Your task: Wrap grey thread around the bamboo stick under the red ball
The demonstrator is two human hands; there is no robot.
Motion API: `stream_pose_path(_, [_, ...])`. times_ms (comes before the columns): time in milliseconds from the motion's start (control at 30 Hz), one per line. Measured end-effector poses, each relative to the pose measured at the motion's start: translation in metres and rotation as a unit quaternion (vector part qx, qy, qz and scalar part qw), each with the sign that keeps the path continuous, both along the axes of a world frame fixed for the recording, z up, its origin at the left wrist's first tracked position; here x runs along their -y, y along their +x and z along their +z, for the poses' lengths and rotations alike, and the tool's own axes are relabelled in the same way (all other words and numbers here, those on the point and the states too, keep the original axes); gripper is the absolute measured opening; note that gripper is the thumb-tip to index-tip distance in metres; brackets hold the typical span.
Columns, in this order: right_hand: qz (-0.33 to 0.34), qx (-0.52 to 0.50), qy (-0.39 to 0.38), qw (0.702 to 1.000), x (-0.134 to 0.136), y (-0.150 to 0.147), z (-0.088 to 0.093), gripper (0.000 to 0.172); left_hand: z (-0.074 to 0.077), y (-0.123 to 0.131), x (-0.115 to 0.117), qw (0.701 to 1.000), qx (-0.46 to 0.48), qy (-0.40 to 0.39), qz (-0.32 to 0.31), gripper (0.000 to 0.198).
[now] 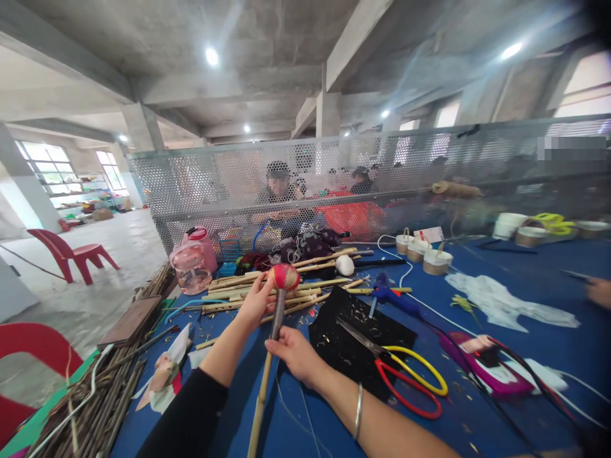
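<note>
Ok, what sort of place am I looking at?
Probably a craft workshop: there are scissors on a blue table, a pile of twigs at the left, and a bare concrete ceiling overhead.

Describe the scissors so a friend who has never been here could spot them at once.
On the blue table, find the dark cloth to the right of the person's right hand. The scissors lie with their metal blades on that cloth. Two big handle loops, one yellow and one red, set them apart from everything around them.
</note>
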State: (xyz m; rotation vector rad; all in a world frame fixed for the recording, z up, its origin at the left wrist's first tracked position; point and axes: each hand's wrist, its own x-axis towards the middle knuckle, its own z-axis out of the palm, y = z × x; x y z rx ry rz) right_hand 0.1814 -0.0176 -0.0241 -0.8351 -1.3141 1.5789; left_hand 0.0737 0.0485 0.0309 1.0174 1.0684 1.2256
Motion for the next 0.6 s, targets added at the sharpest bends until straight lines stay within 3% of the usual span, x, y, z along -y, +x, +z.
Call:
stream_pose_path(100, [-0.019,-0.027,0.007,0.999,-0.008,0.009,0.005,0.040,-0.008,-0.014,0.025,0.992,-0.122,-0.010,0.014,0.050])
stream_pose_path(200, [-0.049,0.004,0.009,0.999,-0.016,0.018,0.005,0.040,-0.022,-0.025,0.049,0.961,-0.255,0.020,-0.105,0.050])
stream_pose_path(267, [-0.083,0.044,0.003,0.996,-0.019,0.020,0.002,0.041,-0.031,-0.026,0.060,0.944,-0.287,0.027,-0.162,0.046])
stream_pose_path(400, [-0.086,0.054,0.009,0.995,-0.019,0.022,0.000,0.039,-0.041,-0.022,0.067,0.946,-0.270,0.031,-0.176,0.040])
stream_pose_path(500, [-0.024,0.035,-0.007,0.999,-0.018,0.026,0.004,0.037,-0.037,-0.024,0.067,0.958,-0.189,-0.019,-0.217,0.038])
stream_pose_path(600, [0.048,0.025,-0.047,0.997,-0.017,0.031,0.008,0.038,-0.032,-0.030,0.068,0.947,-0.073,-0.107,-0.295,0.042])
